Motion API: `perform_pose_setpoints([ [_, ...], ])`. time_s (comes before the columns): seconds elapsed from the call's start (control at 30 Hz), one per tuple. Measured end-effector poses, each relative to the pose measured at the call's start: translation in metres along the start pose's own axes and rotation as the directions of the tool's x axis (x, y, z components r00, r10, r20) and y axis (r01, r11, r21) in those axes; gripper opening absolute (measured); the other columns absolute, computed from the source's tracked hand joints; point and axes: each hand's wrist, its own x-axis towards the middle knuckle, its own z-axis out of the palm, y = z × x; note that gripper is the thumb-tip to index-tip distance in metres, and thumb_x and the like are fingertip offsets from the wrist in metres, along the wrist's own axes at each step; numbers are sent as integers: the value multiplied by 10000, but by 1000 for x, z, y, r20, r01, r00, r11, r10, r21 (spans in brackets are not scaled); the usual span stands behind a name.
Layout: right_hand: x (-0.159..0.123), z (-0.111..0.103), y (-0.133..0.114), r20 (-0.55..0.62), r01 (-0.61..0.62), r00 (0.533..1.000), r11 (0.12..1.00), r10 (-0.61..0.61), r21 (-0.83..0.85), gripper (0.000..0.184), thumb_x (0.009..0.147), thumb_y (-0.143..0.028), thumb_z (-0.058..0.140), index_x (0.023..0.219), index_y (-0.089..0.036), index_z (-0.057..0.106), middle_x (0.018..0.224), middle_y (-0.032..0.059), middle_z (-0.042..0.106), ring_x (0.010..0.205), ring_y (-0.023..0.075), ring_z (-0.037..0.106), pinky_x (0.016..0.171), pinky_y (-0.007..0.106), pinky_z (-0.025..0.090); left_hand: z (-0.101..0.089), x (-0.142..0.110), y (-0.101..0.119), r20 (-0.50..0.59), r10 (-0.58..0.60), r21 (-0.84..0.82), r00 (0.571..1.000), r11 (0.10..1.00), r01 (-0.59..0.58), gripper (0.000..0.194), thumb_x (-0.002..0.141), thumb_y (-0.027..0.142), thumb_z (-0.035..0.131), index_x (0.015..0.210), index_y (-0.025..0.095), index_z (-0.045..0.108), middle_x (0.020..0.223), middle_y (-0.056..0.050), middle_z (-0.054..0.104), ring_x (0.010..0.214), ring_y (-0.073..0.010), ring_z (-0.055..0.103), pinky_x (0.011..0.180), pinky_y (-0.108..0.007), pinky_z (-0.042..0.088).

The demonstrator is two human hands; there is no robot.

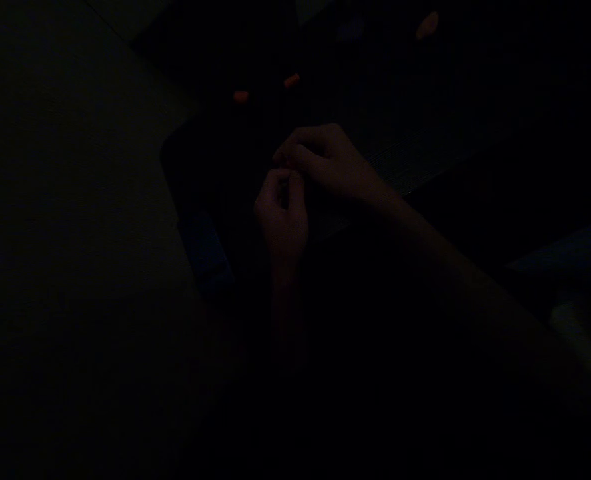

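Observation:
The picture is very dark. My left hand is closed, with thumb and forefinger pinched together at the middle of the view. Just above it, my right hand is closed too, its fingertips meeting those of the left. Whatever lies between the fingertips is too small and dark to make out. Beyond the hands, two small orange pieces lie on a dark surface, a little apart from each other.
A larger orange piece lies at the far right. A dark blue object sits at the left edge of the dark surface. Dim floor stretches along the left. A pale shape shows at the right edge.

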Motion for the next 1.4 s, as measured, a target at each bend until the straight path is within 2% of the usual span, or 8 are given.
perform_pose_setpoints([
  [0.2, -1, 0, -2, -3, 1, 1000, 1000, -1, 7, 210, 952, -219, 563, 815, -226, 722, 875, -8, 764, 869, 185, 708, 764, 270, 521, -1, 1, 1, 29, -67, -22, 997, 997, 68, 225, 954, 394, 675, 798, 248, 607, 744, 5, 652, 740, -163, 642, 623, -253, 534],
  [0.33, -1, 0, -1, -9, 33, 999, 999, -33, 10, 222, 951, -217, 555, 804, -230, 720, 876, -8, 764, 866, 186, 712, 771, 282, 520, -1, 0, 1, 21, -43, -25, 999, 999, 44, 243, 949, 416, 675, 786, 251, 600, 732, 9, 643, 725, -164, 641, 616, -263, 527],
  [0.57, -2, -1, -4, 4, -32, 999, 999, 33, -30, 209, 958, -269, 565, 819, -251, 719, 900, -9, 774, 924, 206, 709, 782, 285, 530, 0, -1, 0, -2, -12, 29, 1000, 1000, 12, 230, 969, 398, 641, 788, 263, 597, 724, 3, 648, 715, -176, 648, 592, -277, 515],
  [0.97, -1, 0, -3, -3, -19, 1000, 1000, 18, -16, 217, 942, -229, 552, 813, -244, 725, 882, -11, 770, 875, 191, 705, 751, 275, 518, 0, 0, 0, -3, 30, 59, 1000, 998, -30, 217, 979, 340, 630, 782, 253, 600, 729, 7, 654, 705, -164, 650, 602, -265, 512],
  [1.4, -1, 0, -3, 0, -24, 1000, 999, 24, -25, 204, 947, -288, 568, 823, -253, 727, 907, 2, 774, 911, 217, 705, 800, 307, 534, 0, 0, -2, -1, 13, 44, 1000, 999, -13, 207, 976, 368, 625, 798, 263, 602, 734, 2, 650, 722, -176, 645, 615, -279, 519],
])
